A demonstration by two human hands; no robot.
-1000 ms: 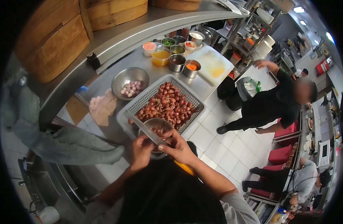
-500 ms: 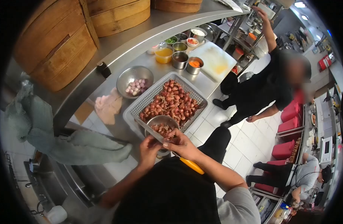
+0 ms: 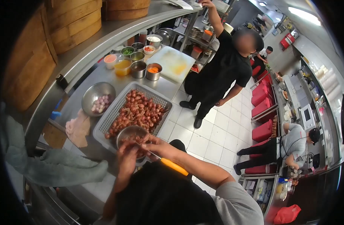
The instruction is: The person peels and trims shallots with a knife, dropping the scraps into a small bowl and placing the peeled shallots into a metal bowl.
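My right hand (image 3: 159,147) is closed on a knife (image 3: 174,167) with an orange handle, which passes under my wrist; its blade points back toward my fingers. Close against it, my left hand (image 3: 126,155) pinches a small reddish shallot, mostly covered by my fingers. Both hands are over the near edge of a metal bowl (image 3: 131,132) with shallot skins in it. This bowl overlaps the near corner of a grey plastic basket (image 3: 165,114) full of unpeeled red shallots (image 3: 136,108). Left of the basket, peeled shallots (image 3: 100,104) lie in a steel bowl (image 3: 90,93).
Beyond the basket are a white cutting board (image 3: 172,62), an orange liquid tub (image 3: 122,66) and several metal containers. A pink cloth or glove (image 3: 77,129) and grey-green cloth (image 3: 63,167) lie left. A person in black (image 3: 226,67) stands right, one arm raised; others work farther off.
My view has swung right, so the counter things appear farther left. My hands stay together at the bowl, with the knife still in the right. The person in black stands more upright in view.
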